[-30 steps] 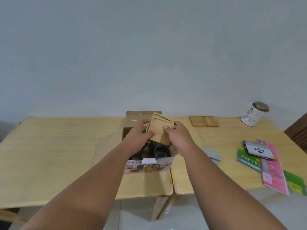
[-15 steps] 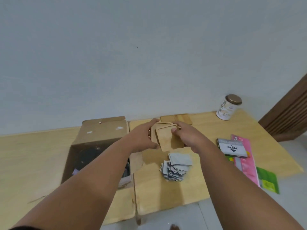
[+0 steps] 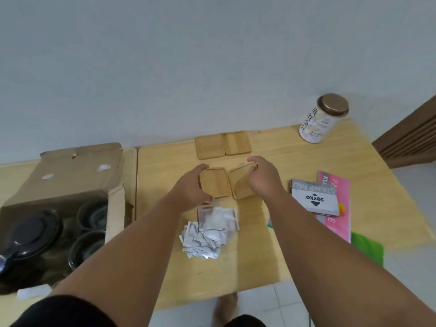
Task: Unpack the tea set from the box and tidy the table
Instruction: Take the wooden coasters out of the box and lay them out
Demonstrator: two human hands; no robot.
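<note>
My left hand (image 3: 192, 188) grips a square wooden coaster (image 3: 214, 182) that lies flat on the right table (image 3: 259, 251). My right hand (image 3: 262, 178) grips a second wooden coaster (image 3: 240, 185) right beside it, its far edge tilted up. Two more coasters (image 3: 223, 144) lie side by side behind them near the wall. The open cardboard box (image 3: 70, 182) stands at the left. Inside it are a dark teapot lid (image 3: 30, 234) and dark cups (image 3: 88, 244).
A pile of silver sachets (image 3: 210, 232) lies just in front of my hands. A tin with a bronze lid (image 3: 320, 119) stands at the back right. A stamp pad pack (image 3: 313, 197), pink (image 3: 335, 208) and green (image 3: 368, 249) papers lie at the right edge.
My hands carried the stacked coasters from above the box to the right table, split them, and lowered one in each hand onto the table. The view swung right and down.
</note>
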